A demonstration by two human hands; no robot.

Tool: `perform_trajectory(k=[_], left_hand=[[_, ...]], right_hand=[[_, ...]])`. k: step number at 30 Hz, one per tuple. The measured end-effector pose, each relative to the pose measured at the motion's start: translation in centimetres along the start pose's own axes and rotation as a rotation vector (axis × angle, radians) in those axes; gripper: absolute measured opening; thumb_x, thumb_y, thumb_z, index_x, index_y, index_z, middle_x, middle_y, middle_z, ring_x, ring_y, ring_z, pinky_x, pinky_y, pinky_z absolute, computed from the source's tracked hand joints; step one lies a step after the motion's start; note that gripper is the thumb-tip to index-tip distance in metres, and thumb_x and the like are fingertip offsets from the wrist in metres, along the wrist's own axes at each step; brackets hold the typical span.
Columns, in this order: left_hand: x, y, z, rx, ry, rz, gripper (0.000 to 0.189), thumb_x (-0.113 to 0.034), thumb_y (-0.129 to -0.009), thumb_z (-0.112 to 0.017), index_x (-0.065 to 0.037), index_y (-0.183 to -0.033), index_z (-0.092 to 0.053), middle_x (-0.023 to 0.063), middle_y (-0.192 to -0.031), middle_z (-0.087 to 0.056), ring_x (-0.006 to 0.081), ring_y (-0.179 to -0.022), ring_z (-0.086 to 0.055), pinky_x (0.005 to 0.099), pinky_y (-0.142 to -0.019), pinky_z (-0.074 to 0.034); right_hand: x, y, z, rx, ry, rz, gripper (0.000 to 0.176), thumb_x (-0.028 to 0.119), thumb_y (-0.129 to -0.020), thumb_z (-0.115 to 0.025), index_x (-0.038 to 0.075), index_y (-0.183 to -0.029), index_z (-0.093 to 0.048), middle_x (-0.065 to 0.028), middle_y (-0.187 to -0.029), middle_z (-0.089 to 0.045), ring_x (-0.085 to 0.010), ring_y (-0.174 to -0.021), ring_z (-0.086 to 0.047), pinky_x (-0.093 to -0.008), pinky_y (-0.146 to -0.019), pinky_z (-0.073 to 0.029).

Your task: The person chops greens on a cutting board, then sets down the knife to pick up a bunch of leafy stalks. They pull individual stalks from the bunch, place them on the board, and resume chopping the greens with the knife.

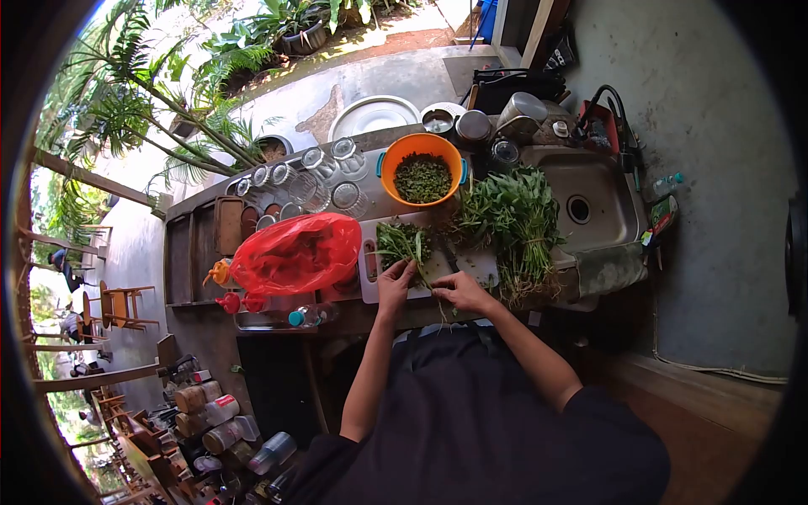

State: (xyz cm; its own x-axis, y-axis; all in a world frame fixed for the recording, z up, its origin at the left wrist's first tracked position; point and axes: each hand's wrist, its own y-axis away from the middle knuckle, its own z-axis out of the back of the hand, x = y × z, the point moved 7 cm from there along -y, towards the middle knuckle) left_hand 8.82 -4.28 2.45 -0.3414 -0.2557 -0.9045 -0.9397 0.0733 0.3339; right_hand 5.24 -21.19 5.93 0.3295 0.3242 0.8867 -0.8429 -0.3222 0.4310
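My left hand (pixel 396 284) pinches a sprig of leafy greens (pixel 402 244) over the white cutting board (pixel 370 289). Close beside it, my right hand (pixel 461 292) grips the lower stems of the greens between thumb and fingers. Thin stem ends hang down toward the counter's front edge. A dark-handled tool, perhaps a knife (pixel 450 257), lies on the board just beyond my right hand. To the right spreads a large heap of leafy greens (pixel 522 210) with roots still on. Behind the board stands an orange basin (pixel 423 141) holding picked leaves.
A red plastic bag (pixel 295 252) sits left of the board, with glass jars (pixel 349 199) behind it. A bottle with a blue cap (pixel 310 316) lies at the front edge. On the right is a metal sink (pixel 599 172); pots (pixel 520 114) stand behind.
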Motion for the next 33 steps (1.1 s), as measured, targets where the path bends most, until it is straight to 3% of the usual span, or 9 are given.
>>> perform_trajectory(k=[5,7,11,13,23,25,26,28,33], left_hand=[[-1.2,0.7,-0.2,-0.021,-0.065,-0.045,0.025,-0.016,-0.095,-0.068,0.003,-0.112,-0.07,0.0035,-0.094,-0.071,0.0078,-0.081,-0.065,0.0241,-0.074,-0.053],[-1.7,1.0,-0.5,-0.023,-0.11,-0.079,0.026,-0.016,-0.095,-0.069,0.005,-0.11,-0.07,0.0044,-0.094,-0.072,0.0079,-0.081,-0.065,0.0243,-0.074,-0.053],[-2.6,1.6,-1.0,-0.045,-0.082,-0.087,0.026,-0.018,-0.093,-0.072,0.004,-0.107,-0.071,0.0021,-0.089,-0.071,0.0053,-0.075,-0.061,0.0216,-0.068,-0.05],[-2.2,1.6,-0.7,-0.05,-0.157,-0.058,0.026,-0.016,-0.093,-0.07,0.005,-0.109,-0.071,0.0065,-0.094,-0.073,0.0093,-0.081,-0.065,0.0246,-0.074,-0.054],[-0.1,0.9,0.1,-0.1,-0.209,-0.094,0.025,-0.015,-0.095,-0.069,0.005,-0.108,-0.071,0.0047,-0.092,-0.072,0.008,-0.079,-0.064,0.0238,-0.069,-0.052],[0.7,0.0,1.9,-0.245,-0.059,-0.145,0.024,-0.016,-0.095,-0.068,0.005,-0.105,-0.073,0.0022,-0.087,-0.071,0.005,-0.075,-0.059,0.0212,-0.067,-0.048],[-1.0,0.9,1.6,-0.273,0.017,-0.115,0.025,-0.016,-0.096,-0.067,0.006,-0.109,-0.071,0.0036,-0.093,-0.071,0.0056,-0.078,-0.06,0.0215,-0.068,-0.049],[-1.2,0.3,2.4,-0.251,0.017,-0.126,0.026,-0.016,-0.097,-0.066,0.006,-0.112,-0.07,0.0039,-0.094,-0.071,0.0061,-0.078,-0.06,0.022,-0.068,-0.049],[-2.4,1.7,0.5,-0.118,0.125,-0.005,0.031,-0.014,-0.098,-0.064,0.006,-0.121,-0.065,0.0053,-0.097,-0.071,0.0129,-0.085,-0.068,0.0239,-0.073,-0.053]], right_hand=[[2.4,-1.0,1.5,-0.172,0.021,0.057,0.037,0.025,-0.087,-0.072,0.0,-0.115,-0.071,-0.0141,-0.102,-0.075,-0.0195,-0.092,-0.071,-0.0323,-0.083,-0.054],[2.6,-2.0,1.5,-0.223,0.003,0.2,0.033,0.019,-0.088,-0.074,-0.002,-0.113,-0.071,-0.009,-0.091,-0.075,-0.0101,-0.077,-0.067,-0.0273,-0.069,-0.054],[2.3,-2.9,1.1,-0.255,-0.048,0.212,0.028,0.018,-0.087,-0.075,-0.003,-0.106,-0.073,-0.0079,-0.084,-0.074,-0.0088,-0.071,-0.065,-0.0258,-0.065,-0.053],[2.2,-2.5,0.9,-0.251,-0.087,0.151,0.024,0.017,-0.088,-0.074,-0.003,-0.101,-0.074,-0.0069,-0.08,-0.073,-0.0076,-0.069,-0.064,-0.0249,-0.063,-0.052],[-0.3,-2.5,0.8,-0.32,-0.216,0.114,0.019,0.012,-0.087,-0.071,-0.002,-0.099,-0.074,-0.0073,-0.081,-0.074,-0.01,-0.069,-0.065,-0.0269,-0.065,-0.053],[0.2,-2.0,1.4,-0.364,-0.005,0.18,0.016,0.012,-0.088,-0.07,-0.002,-0.095,-0.074,-0.0046,-0.08,-0.073,-0.0093,-0.069,-0.065,-0.0256,-0.064,-0.052],[0.3,-1.6,1.6,-0.365,-0.006,0.18,0.016,0.012,-0.088,-0.07,-0.002,-0.095,-0.074,-0.0046,-0.08,-0.073,-0.0093,-0.069,-0.065,-0.0256,-0.064,-0.052],[-1.0,-0.9,2.1,-0.31,-0.209,0.016,0.014,0.011,-0.089,-0.07,-0.001,-0.095,-0.073,-0.0046,-0.076,-0.072,-0.008,-0.069,-0.065,-0.0255,-0.064,-0.052],[-2.2,-1.5,7.7,-0.484,-0.128,-0.017,0.017,0.013,-0.09,-0.069,0.001,-0.101,-0.073,-0.0067,-0.081,-0.072,-0.0108,-0.07,-0.066,-0.0278,-0.065,-0.053]])
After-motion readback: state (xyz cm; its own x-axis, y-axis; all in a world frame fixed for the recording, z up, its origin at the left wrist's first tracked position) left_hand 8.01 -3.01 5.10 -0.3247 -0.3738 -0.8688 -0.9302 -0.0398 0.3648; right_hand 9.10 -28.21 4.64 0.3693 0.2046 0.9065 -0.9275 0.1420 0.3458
